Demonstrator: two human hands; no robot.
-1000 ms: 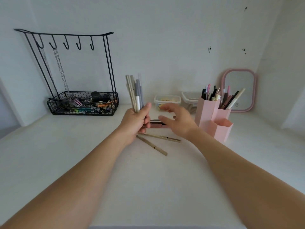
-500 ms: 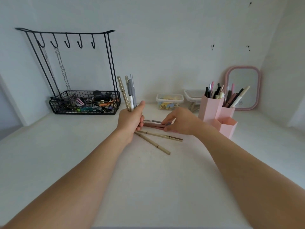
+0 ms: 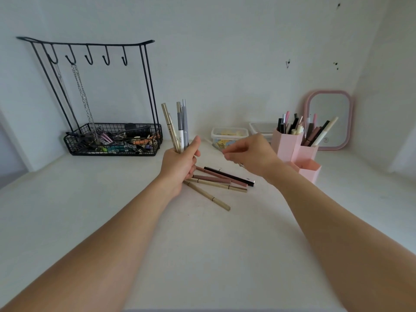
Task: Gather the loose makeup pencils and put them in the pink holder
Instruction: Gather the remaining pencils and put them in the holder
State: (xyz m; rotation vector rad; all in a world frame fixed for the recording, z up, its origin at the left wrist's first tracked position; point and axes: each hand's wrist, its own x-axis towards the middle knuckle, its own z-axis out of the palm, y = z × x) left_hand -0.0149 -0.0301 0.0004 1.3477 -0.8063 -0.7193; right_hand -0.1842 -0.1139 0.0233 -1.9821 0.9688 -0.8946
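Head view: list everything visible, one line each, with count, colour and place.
Loose makeup pencils: five, gold, brown and black, on the white tabletop between the hands.
Held makeup pencils: about four, gold, white, grey, upright.
Pink hexagonal plastic holder: one, right, with pencils in it.
Pink-framed mirror: one, behind the holder.
Clear plastic boxes: two, against the back wall.
Black wire rack with hooks and basket: one, left; chains hang from it.
Left hand: grips the held pencils.
Right hand: above the loose pencils, blurred.
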